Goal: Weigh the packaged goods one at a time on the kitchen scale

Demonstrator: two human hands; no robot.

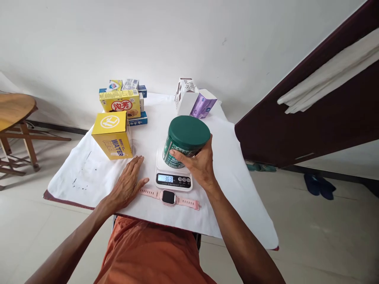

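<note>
A green tin with a green lid (186,139) stands on a small white kitchen scale (174,177), whose lit display reads 363. My right hand (199,163) is wrapped round the tin's near side, fingers closed on it. My left hand (128,184) lies flat on the white cloth (89,173) left of the scale, fingers stretched out and holding nothing. A pink smartwatch (168,197) lies flat in front of the scale, between my two hands.
A yellow box marked WATER (113,134) stands at the left, with a stack of yellow and blue boxes (124,100) behind it. A white carton (185,96) and a purple box (203,104) sit at the back. A wooden table (14,110) stands left, a dark door (310,114) right.
</note>
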